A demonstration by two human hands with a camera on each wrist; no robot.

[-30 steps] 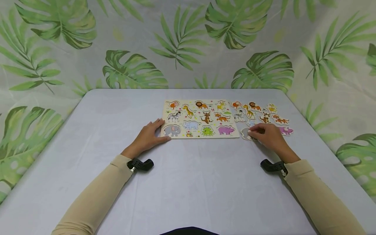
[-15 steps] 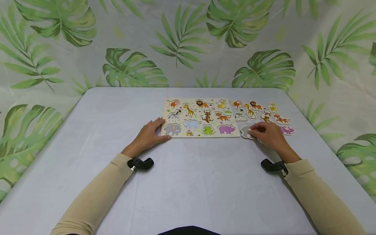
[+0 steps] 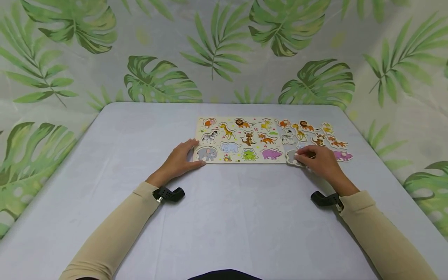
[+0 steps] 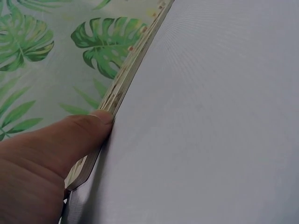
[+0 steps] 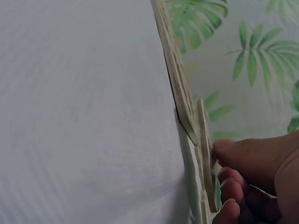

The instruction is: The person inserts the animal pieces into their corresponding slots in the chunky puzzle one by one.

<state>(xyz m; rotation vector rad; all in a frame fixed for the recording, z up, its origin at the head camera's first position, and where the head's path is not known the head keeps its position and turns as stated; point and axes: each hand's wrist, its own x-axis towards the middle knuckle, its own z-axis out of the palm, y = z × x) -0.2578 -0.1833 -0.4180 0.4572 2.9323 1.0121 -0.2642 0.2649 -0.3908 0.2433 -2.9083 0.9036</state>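
Observation:
A wooden animal puzzle board [image 3: 241, 161] lies flat on the grey table. My left hand [image 3: 180, 159] rests at its near left corner. The thumb [image 4: 79, 135] presses straight against the board's near edge [image 4: 126, 79], and the fingers lie by its left side. Just right of the board, my right hand [image 3: 305, 157] pinches a loose grey elephant piece [image 3: 291, 156]. In the right wrist view the thumb and curled fingers [image 5: 252, 158] hold that piece [image 5: 204, 149] close beside the board's corner [image 5: 175, 79].
Several loose animal pieces [image 3: 315, 136] lie in rows right of the board, among them a purple hippo [image 3: 343, 155] beyond my right hand. The table [image 3: 224, 217] is covered in grey cloth. A leaf-print curtain [image 3: 224, 50] hangs behind and at both sides.

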